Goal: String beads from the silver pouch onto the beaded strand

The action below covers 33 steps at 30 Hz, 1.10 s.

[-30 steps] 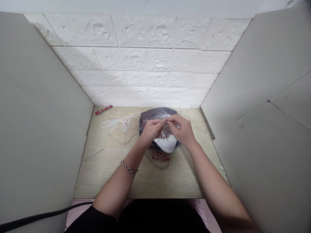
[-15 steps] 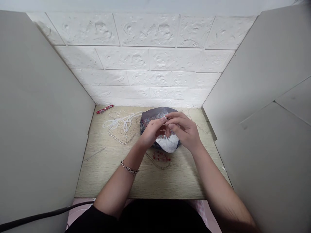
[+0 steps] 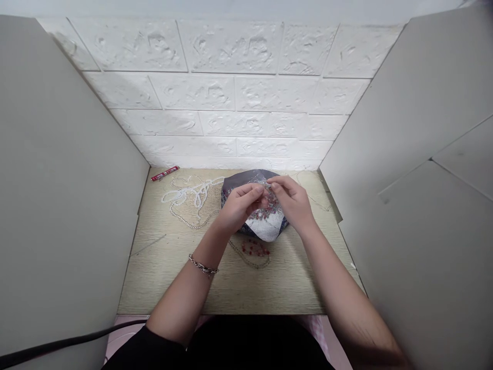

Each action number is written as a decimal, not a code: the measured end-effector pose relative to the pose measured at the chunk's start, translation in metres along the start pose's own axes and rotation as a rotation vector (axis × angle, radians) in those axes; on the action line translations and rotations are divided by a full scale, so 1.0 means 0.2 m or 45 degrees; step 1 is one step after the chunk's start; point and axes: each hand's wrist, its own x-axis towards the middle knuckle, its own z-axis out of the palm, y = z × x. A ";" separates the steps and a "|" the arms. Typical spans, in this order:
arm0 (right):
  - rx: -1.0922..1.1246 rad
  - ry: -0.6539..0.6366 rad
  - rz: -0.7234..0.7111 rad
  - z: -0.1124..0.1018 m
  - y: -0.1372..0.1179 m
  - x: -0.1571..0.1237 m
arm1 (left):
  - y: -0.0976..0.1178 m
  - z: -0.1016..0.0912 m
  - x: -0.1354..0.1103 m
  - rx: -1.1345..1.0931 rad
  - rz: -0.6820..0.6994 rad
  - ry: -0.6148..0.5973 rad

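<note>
Over a dark open bag [image 3: 241, 181], my left hand [image 3: 242, 205] is closed, thumb against its bent forefinger. Opposite it, my right hand [image 3: 295, 203] pinches thumb and forefinger together. Whatever the fingertips hold is too small to make out. Below and between the hands, small clear and reddish beads [image 3: 271, 205] lie in the bag beside a white patch [image 3: 265, 227]. In front of the bag rests a loop of red and pink beads [image 3: 254, 248] with a pale bead strand [image 3: 250, 263] around it.
White bead strings [image 3: 188, 195] lie tangled on the wooden tabletop [image 3: 277, 293] at the left, with a silvery bead strand [image 3: 185, 222] below them. A small red packet [image 3: 165, 173] sits at the back left corner, and a thin needle-like rod [image 3: 150, 244] nearer me. Grey panels flank both sides.
My hands have drawn apart from nearly touching fingertips, leaving a small gap. More of the beads in the bag now shows between them.
</note>
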 end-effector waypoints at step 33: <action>-1.151 -0.648 -0.243 0.23 0.16 -0.06 | 0.12 -0.01 -0.02 -0.521 0.287 0.730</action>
